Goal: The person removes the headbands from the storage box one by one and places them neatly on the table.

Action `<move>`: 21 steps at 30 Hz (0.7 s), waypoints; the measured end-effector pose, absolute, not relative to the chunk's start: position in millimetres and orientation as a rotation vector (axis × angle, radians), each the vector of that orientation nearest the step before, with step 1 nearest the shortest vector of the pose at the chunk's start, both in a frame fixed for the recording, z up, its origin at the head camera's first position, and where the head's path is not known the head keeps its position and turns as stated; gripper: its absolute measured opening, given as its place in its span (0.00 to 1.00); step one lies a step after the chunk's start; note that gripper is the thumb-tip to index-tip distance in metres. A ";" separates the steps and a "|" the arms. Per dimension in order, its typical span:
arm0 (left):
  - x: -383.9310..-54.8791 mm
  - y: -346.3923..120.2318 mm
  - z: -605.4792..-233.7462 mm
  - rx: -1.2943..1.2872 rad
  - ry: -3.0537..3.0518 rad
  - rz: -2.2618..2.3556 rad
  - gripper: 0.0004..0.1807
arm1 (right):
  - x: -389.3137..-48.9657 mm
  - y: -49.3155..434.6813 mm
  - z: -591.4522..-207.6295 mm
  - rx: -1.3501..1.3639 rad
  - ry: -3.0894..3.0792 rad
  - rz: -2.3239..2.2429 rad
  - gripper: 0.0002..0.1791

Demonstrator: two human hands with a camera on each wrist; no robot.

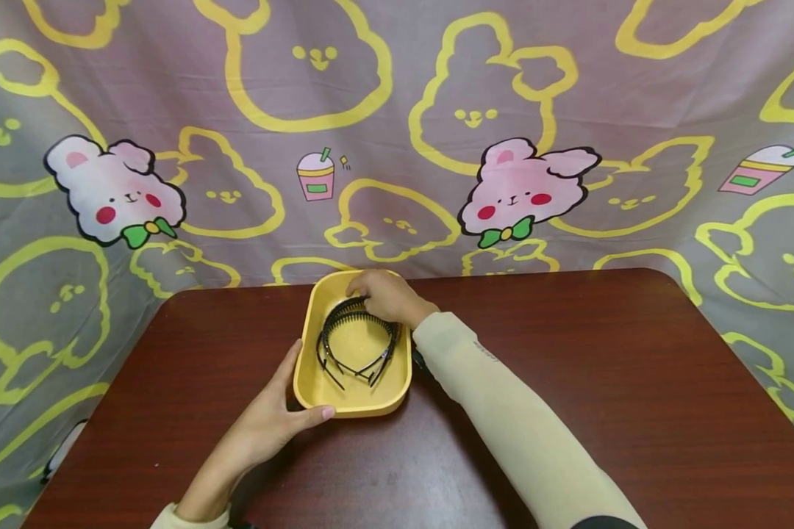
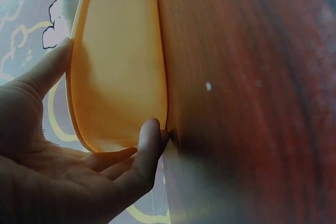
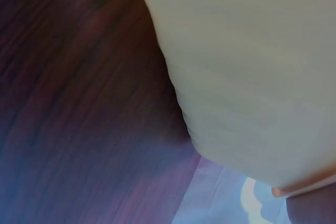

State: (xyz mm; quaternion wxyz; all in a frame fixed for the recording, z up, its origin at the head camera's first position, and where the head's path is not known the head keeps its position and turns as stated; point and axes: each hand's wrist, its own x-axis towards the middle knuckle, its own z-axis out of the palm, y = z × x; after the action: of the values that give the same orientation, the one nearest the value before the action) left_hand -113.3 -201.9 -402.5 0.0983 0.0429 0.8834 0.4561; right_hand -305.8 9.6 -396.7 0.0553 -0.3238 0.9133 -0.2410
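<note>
A yellow plastic box with rounded corners stands on the table. Inside it lie black toothed headbands, overlapping one another with their ends toward the near side. My left hand holds the box at its near left corner, the thumb on the near rim and the fingers along the left side. The left wrist view shows that hand spread around the box's outer wall. Reaching over the box's far right part, my right hand grips the top of a headband, its fingertips partly hidden. A sleeve fills most of the right wrist view.
The dark red-brown wooden table extends to both sides of the box. Close behind its far edge hangs a curtain with cartoon prints, which also runs along the left and right sides.
</note>
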 end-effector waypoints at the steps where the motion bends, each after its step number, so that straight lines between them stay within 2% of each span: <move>1: -113.2 -201.9 -402.3 0.124 2.614 1.348 0.67 | -306.5 10.1 -397.2 -0.983 2.764 -0.760 0.25; 15: -112.2 -202.6 -400.8 0.113 2.594 1.339 0.67 | -307.3 16.7 -392.4 -0.898 2.634 -1.078 0.23; 21: -112.8 -202.7 -401.5 0.120 2.591 1.344 0.67 | -306.7 19.4 -391.8 -0.817 2.588 -1.168 0.19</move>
State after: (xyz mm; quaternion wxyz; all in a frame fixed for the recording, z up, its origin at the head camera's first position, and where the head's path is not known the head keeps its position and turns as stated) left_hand -112.8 -202.7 -401.5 0.1099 0.0410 0.8816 0.4572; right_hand -306.7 19.4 -391.8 0.0935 -0.2752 0.8721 -0.3937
